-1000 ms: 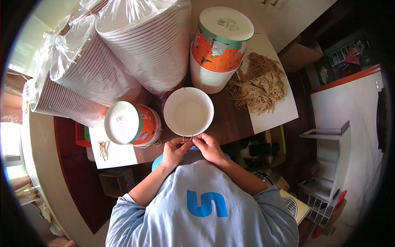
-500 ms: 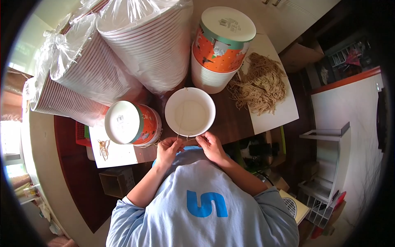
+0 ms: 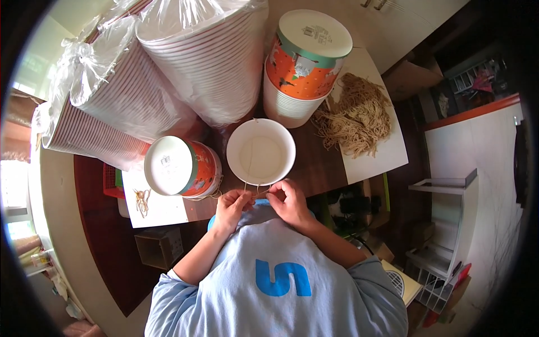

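An open white paper bucket [image 3: 233,149] stands upright at the table's front edge, with a thin tan cord [image 3: 250,160] running across its mouth and over the near rim. Just below that rim, my left hand [image 3: 233,208] pinches the cord between thumb and fingers. Close beside it, my right hand [image 3: 289,203] is also closed on the cord, its fingertips near the left ones. The short stretch of cord between the hands is partly hidden by the fingers. To the left of the bucket sits an upturned orange-and-green printed bucket [image 3: 203,168] with a white base and cord at its lower edge.
Tall stacks of white buckets [image 3: 208,67] in clear plastic bags fill the back left. Behind, an orange printed bucket [image 3: 300,70] rests upside down on stacked white ones. A heap of tan cords [image 3: 359,115] lies at right; a few loose strands [image 3: 141,203] lie at left.
My hands have come closer together under the bucket's near rim, the right one moving slightly left. Both still pinch the cord. The scene has shifted only slightly.
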### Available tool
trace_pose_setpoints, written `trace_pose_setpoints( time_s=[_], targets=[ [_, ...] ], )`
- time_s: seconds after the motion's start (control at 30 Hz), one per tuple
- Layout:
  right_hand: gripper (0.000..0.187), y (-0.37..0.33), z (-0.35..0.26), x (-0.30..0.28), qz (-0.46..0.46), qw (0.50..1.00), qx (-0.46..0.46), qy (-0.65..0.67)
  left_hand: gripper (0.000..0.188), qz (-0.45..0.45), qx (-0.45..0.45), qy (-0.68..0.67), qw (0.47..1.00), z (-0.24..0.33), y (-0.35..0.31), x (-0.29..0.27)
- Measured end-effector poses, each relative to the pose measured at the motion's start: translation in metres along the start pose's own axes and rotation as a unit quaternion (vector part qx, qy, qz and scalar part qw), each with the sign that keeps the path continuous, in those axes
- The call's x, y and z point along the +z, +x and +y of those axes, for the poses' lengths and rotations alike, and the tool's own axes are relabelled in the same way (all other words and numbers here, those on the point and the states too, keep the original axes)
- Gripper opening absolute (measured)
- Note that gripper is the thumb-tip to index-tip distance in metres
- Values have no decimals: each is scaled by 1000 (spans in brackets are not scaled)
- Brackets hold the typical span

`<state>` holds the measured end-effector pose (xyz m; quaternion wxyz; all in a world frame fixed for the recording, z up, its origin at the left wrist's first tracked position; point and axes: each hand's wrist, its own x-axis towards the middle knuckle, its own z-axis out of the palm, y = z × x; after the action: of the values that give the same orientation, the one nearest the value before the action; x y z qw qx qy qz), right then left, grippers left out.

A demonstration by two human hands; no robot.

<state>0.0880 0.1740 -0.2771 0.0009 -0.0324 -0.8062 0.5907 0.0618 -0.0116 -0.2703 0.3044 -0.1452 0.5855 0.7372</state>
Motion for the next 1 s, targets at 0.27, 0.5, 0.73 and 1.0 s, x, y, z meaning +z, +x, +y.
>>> trace_pose_setpoints(
  time_s=[0.27, 0.5, 0.73, 1.0],
  targets=[
    [26, 17, -20, 3, -15, 950, -275, -146, 13, -11, 191, 184, 964, 27, -25, 19],
    [8, 14, -13, 4, -33, 955, -242, -169, 15, -13, 226, 104, 968, 48, -35, 17],
    [18, 12, -11, 7, -92, 939, -195, -269, 13, -60, 202, 6, 978, 54, -28, 8],
    [51, 93, -51, -35, -12, 895, -211, -394, 14, -176, 271, 375, 869, 76, -41, -2]
  ],
)
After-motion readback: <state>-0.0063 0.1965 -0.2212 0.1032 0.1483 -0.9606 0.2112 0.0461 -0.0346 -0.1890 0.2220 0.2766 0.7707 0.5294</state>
